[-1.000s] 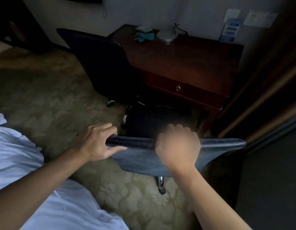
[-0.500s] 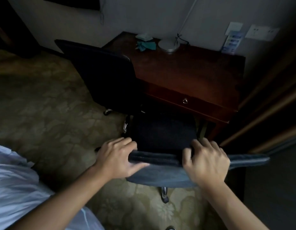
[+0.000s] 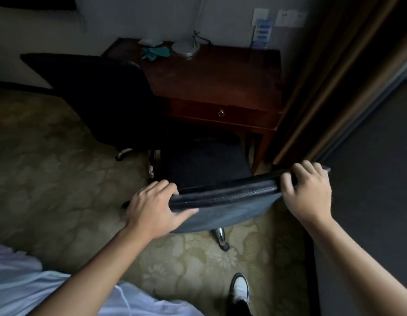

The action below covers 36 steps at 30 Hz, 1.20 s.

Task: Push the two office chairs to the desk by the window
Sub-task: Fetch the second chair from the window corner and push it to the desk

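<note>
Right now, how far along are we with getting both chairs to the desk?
Done, it seems: the first chair stands at the left corner of the desk. In hand: the left hand and right hand grip the backrest top of the second chair, whose seat is near the drawer front. Left: ease it in the last bit and let go.

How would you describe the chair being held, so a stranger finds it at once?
Start at the wooden desk by the wall. Two dark chairs stand before it. It is the nearer chair, its backrest top gripped by both hands; the other chair, further left, is untouched.
</note>
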Tool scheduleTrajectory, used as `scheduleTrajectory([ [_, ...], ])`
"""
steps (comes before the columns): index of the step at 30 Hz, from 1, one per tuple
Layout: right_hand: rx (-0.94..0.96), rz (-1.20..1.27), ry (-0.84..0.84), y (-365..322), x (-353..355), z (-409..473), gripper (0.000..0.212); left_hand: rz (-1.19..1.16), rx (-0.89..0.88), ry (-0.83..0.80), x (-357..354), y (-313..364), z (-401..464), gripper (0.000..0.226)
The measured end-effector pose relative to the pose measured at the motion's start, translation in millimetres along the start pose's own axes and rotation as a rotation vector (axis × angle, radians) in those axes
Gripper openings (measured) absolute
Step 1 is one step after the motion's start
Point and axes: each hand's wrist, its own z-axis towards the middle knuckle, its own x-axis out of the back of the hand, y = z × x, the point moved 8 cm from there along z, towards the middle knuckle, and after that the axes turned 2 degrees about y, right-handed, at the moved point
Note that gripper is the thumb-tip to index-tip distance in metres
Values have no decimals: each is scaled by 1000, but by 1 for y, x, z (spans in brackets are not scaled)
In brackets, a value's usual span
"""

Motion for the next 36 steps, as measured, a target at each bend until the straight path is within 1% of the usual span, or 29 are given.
scheduleTrajectory([
  [7, -28, -83, 40, -26, 28, -59, 25, -25, -70, -33, 17, -27, -13, 63],
  [11, -41, -63, 4, -46, 24, -65, 27, 35, -93, -47, 23, -47, -7, 63],
  [16, -30, -86, -64, -69, 12, -47, 27, 81, -59, -105, 24, -60, 13, 68],
  [18, -18, -103, -64, -67, 7, -41, 26, 76, -78, -142, 21, -60, 23, 65],
  [20, 4, -104, -38, -64, 5, -36, 24, 59, -105, -225, 14, -61, 34, 62],
  [23, 28, -103, 38, -60, 1, -20, 22, 66, -195, -356, 0, -61, 55, 58],
  [29, 65, -118, 116, -57, -21, 22, 20, 52, -222, -369, -15, -71, 106, 53],
  [33, 61, -113, 112, -70, -42, 50, 19, 11, -165, -395, -22, -95, 147, 52],
  [36, 112, -91, 146, -87, -61, 62, 20, 12, -146, -403, -25, -119, 173, 55],
])
